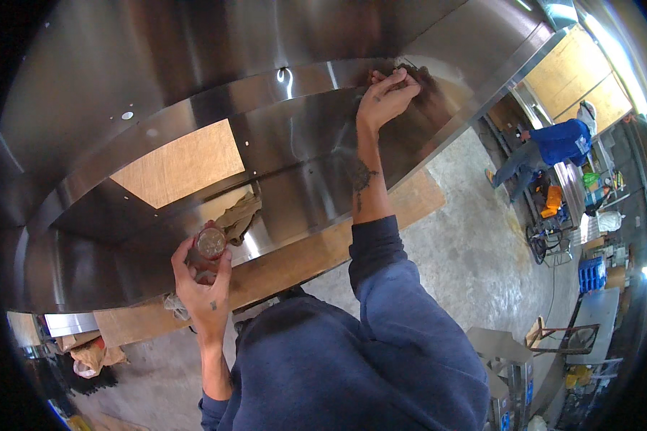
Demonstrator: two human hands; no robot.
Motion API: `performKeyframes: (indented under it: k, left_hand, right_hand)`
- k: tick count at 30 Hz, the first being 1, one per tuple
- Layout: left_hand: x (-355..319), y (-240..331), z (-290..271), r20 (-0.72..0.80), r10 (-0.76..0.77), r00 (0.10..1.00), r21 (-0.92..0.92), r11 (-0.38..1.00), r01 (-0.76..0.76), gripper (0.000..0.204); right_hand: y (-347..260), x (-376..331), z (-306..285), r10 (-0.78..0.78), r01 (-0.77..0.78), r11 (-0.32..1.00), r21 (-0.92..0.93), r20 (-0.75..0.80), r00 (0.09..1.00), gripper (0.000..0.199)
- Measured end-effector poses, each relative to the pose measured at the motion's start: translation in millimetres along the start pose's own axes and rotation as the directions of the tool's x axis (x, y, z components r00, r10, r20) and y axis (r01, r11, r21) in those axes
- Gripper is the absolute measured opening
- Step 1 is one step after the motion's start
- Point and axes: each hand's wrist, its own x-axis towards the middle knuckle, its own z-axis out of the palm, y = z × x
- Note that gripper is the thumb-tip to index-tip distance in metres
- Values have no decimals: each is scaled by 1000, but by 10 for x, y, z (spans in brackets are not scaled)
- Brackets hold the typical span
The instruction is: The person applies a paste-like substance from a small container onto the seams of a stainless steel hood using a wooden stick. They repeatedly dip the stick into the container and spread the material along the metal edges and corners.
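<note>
My left hand [205, 291] is wrapped round a small round container [210, 244] with a reddish rim and a pale, greyish top face. It is held up over the near edge of a large shiny sheet-metal body [295, 144]. At the far right, my right hand [388, 97] is raised to a curved metal lip, its fingers pinched together against the seam. Whatever is between those fingertips, if anything, is too small to make out. A crumpled brown cloth or paper [241, 215] lies in the metal body just beyond the container.
A rectangular opening [183, 165] shows wood behind the metal. A wooden board [287, 269] runs along the near edge. To the right, a person in a blue top [557, 144] bends at a bench. A metal stand [507, 359] and a chair-like frame [564, 337] stand at lower right.
</note>
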Motion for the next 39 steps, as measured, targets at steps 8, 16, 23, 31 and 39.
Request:
performKeyframes:
  k: [8, 16, 23, 31, 39]
  left_hand:
    - [-1, -11, 28, 19, 15, 1000, -4, 1000, -15, 60]
    - [-32, -32, 41, 9, 28, 1000, -19, 999, -28, 60]
    - [-57, -31, -2, 21, 23, 1000, 21, 1000, -24, 61]
    - [-87, 47, -31, 23, -17, 1000, -1, 1000, 18, 59]
    - [-122, -17, -53, 4, 36, 999, 39, 999, -36, 60]
  right_hand:
    - [15, 51, -16, -20, 20, 1000, 0, 30, 999, 22]
    - [45, 69, -26, -22, 23, 999, -37, 28, 999, 21]
    - [-21, 64, -35, -21, 23, 998, -65, 24, 999, 23]
    - [81, 112, -55, -46, 48, 994, -103, 28, 999, 25]
    - [-3, 98, -60, -27, 29, 996, -84, 26, 999, 26]
